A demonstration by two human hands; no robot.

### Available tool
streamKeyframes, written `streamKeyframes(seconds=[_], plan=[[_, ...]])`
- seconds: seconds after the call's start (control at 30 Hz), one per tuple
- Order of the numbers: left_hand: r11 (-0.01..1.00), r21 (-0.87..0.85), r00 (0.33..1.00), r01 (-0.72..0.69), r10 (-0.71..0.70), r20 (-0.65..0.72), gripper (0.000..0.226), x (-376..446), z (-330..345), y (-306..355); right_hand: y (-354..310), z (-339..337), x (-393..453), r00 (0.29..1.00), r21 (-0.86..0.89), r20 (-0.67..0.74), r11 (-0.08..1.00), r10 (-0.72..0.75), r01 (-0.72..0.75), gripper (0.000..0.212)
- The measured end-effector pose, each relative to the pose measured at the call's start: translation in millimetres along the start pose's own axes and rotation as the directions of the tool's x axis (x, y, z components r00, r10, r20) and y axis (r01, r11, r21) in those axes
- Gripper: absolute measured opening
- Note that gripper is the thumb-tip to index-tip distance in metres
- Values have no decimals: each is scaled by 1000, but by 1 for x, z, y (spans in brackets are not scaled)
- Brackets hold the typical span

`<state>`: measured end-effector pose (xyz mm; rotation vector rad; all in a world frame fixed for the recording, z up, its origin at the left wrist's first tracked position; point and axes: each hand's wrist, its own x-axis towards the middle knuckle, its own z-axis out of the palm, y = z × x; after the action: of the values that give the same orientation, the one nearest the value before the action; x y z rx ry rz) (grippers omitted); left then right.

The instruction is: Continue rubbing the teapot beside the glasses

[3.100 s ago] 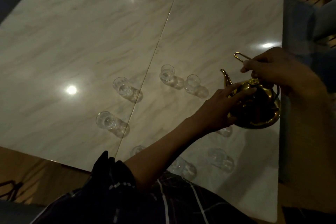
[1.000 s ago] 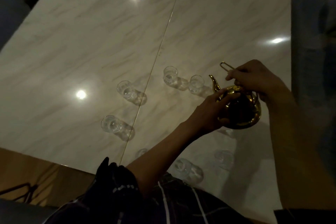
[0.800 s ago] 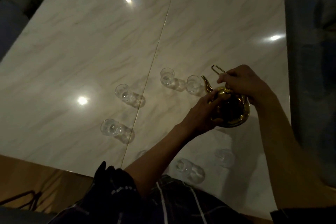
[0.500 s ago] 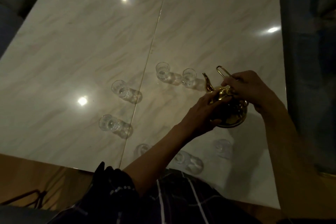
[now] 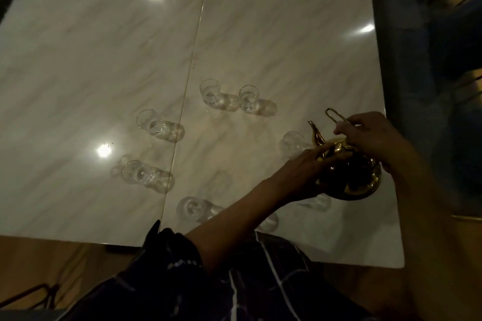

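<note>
A shiny gold teapot [image 5: 357,177] is held above the right side of a marble table [image 5: 104,60]. My right hand [image 5: 375,138] grips its thin wire handle [image 5: 333,116] from above. My left hand [image 5: 300,174] lies against the pot's side, fingertips up by the lid. The spout [image 5: 317,133] points away from me, just beside a small clear glass [image 5: 292,143]. Several more small glasses stand in a loose ring on the table, two at the far side [image 5: 210,92] [image 5: 249,98] and others at the left [image 5: 148,122] [image 5: 135,174].
More glasses [image 5: 193,207] stand near the table's front edge, some partly hidden under my left arm. A gold seam [image 5: 193,60] runs down the table's middle. A dark blue chair [image 5: 430,86] stands along the right edge. Wooden floor shows below the table.
Both hands have carried the teapot back toward the right and nearer me, away from the two far glasses. A glass by the spout has come into sight. The grips are unchanged.
</note>
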<state>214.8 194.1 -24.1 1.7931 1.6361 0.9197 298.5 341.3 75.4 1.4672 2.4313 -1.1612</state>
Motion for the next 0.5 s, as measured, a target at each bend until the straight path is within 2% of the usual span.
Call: streamKeyframes(seconds=[0.2,0.5], plan=[[1000,7,995,8,-9,94,80,3,19,-4,11,0,-9,1000,-69,11,997,21,-20,22],[999,29,992,-18,15,126,82,-4,25,-3,11,1,-18,1000,-109,17,994,7,-5,26]])
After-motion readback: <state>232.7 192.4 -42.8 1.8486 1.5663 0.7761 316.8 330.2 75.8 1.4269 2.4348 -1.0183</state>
